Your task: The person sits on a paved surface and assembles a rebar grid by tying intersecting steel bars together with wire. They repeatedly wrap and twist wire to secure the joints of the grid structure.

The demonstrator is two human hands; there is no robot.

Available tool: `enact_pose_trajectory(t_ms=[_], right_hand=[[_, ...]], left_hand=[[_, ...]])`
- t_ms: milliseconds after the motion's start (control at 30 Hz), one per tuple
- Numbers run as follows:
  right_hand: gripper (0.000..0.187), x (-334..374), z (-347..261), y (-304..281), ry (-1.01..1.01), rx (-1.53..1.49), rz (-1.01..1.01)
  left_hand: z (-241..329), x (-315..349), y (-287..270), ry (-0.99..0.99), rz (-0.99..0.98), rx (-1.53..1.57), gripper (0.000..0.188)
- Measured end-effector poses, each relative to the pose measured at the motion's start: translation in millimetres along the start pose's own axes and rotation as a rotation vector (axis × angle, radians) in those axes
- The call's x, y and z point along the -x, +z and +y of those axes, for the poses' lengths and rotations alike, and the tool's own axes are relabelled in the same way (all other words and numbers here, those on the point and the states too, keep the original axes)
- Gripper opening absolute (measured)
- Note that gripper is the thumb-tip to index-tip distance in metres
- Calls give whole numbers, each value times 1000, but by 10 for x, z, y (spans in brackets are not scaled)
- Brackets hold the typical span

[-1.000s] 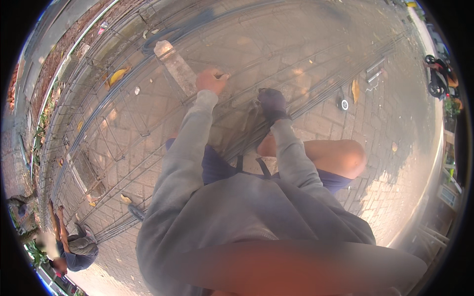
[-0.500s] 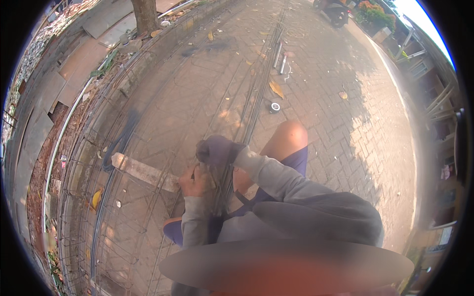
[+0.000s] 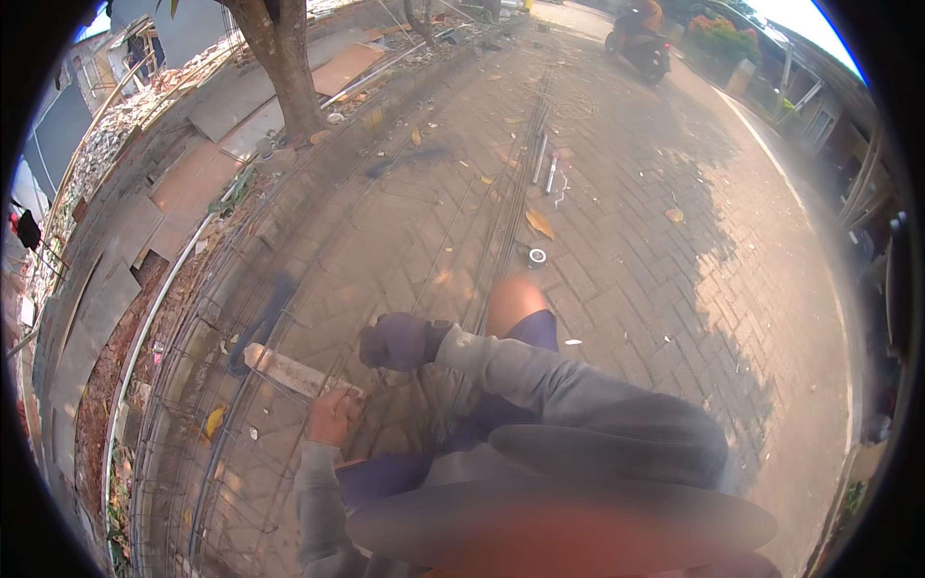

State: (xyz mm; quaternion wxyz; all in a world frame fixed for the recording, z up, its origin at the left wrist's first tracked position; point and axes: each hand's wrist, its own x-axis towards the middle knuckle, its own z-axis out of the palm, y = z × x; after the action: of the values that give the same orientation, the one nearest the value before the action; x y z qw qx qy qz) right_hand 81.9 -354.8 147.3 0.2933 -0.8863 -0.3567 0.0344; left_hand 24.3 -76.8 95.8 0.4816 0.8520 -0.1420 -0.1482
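Note:
My left hand (image 3: 334, 416), bare, is closed at the near end of a pale wooden block (image 3: 294, 372); what lies inside its fingers is hidden. My right hand (image 3: 395, 342) wears a dark purple glove and curls into a fist a little farther off and to the right, above the thin steel bars. Its grip is also hidden from view. The block lies crosswise over the long steel rods (image 3: 217, 462) of a rebar cage on the left. My bent knee (image 3: 514, 303) shows beyond the right forearm.
A bundle of long thin rods (image 3: 509, 207) runs away over the brick paving. Beside it lie a small round black-and-white object (image 3: 537, 257) and a white stick (image 3: 551, 175). A tree (image 3: 284, 77) stands far left; a motorbike (image 3: 641, 46) with a rider is far right.
My hands have moved apart: the left has come down and left, away from the right. The view has tilted up, showing more of the rider and tree.

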Motion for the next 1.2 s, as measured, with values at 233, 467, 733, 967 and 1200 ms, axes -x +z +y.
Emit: enact_pose_trajectory(t_ms=[233,467,733,967,1200], right_hand=[[32,-25,473,410,97,-568,-282],[38,11,476,348,33,-341,-486],[38,-56,970,772,432,-735,-703],[30,-236,1489,944,477,-750,-240],[27,-481,2496,1237,402,-254,-16]], left_hand=[[-302,446,105,151,424,-538,26],[-664,663,192,-35,172,-925,32],[-679,185,909,-48,354,-549,41],[-584,-667,938,-121,612,-655,57],[-943,-1312,884,-602,578,-474,56]])
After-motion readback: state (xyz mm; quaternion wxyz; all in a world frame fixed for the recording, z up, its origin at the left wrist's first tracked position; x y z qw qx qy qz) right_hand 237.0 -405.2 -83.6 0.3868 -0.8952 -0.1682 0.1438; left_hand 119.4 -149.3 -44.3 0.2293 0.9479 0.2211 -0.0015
